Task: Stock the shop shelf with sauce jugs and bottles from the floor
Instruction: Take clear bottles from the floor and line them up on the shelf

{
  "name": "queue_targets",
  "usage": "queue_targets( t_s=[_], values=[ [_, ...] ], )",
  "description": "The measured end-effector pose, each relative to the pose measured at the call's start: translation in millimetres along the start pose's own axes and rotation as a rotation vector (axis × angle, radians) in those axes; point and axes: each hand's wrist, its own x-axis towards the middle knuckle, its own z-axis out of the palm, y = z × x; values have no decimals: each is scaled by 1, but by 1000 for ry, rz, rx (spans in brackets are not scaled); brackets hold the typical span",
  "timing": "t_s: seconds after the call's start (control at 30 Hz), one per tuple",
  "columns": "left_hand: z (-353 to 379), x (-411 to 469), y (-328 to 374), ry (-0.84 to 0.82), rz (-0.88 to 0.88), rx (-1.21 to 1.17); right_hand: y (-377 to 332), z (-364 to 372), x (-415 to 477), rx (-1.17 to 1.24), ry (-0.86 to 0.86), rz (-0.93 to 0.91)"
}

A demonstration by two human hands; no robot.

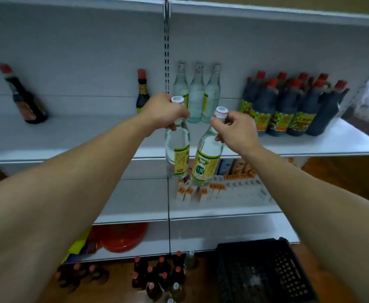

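Note:
My left hand (165,112) grips the neck of a clear bottle with a yellow-green label (177,149), held upright in front of the white shelf (91,138). My right hand (236,130) grips the neck of a second clear bottle (206,162), tilted slightly left. Both bottles hang in the air at the shelf's front edge, nearly touching at their bases. Three matching clear bottles (196,92) stand at the back of the shelf just behind them. Several dark sauce bottles with red caps (157,274) stand on the floor below.
Dark red-capped jugs (293,106) crowd the shelf's right part. Two dark bottles (23,97) (142,92) stand on its left part. Orange-white boxes (212,189) fill the shelf below. A black crate (264,272) sits on the floor at right, red plates (122,237) on the lowest shelf.

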Motion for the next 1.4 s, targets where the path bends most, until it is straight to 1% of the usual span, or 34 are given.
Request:
queue_targets(
  t_s=[0.2,0.33,0.47,0.53,0.63,0.73,0.8,0.87,1.0,1.17,1.2,1.3,1.33,1.4],
  values=[
    [2,45,11,62,-9,5,8,3,43,21,36,29],
    [13,82,14,110,-11,46,19,6,85,29,72,-9],
    [25,115,13,150,-39,64,32,6,121,17,52,-30],
    [29,129,12,156,-71,63,39,8,135,-3,39,-10],
    [33,146,7,160,-93,79,53,12,157,9,67,15],
    [38,162,1,160,-41,60,67,18,179,8,54,61],
    [46,167,-3,149,-2,55,80,22,186,-41,-15,79],
    [53,170,-7,163,31,105,93,28,185,-46,-112,93],
    [66,172,-22,179,90,185,109,34,177,-43,-162,114],
    [81,170,-42,350,156,248,122,32,179,-25,-147,150],
    [84,170,-46,367,149,220,125,30,182,-24,-140,152],
    [90,168,-56,366,47,-25,135,21,194,-71,-87,180],
    [94,168,-58,369,37,-82,138,18,197,-95,-62,187],
    [98,168,-60,393,39,-121,145,12,204,-122,-42,201]
  ],
)
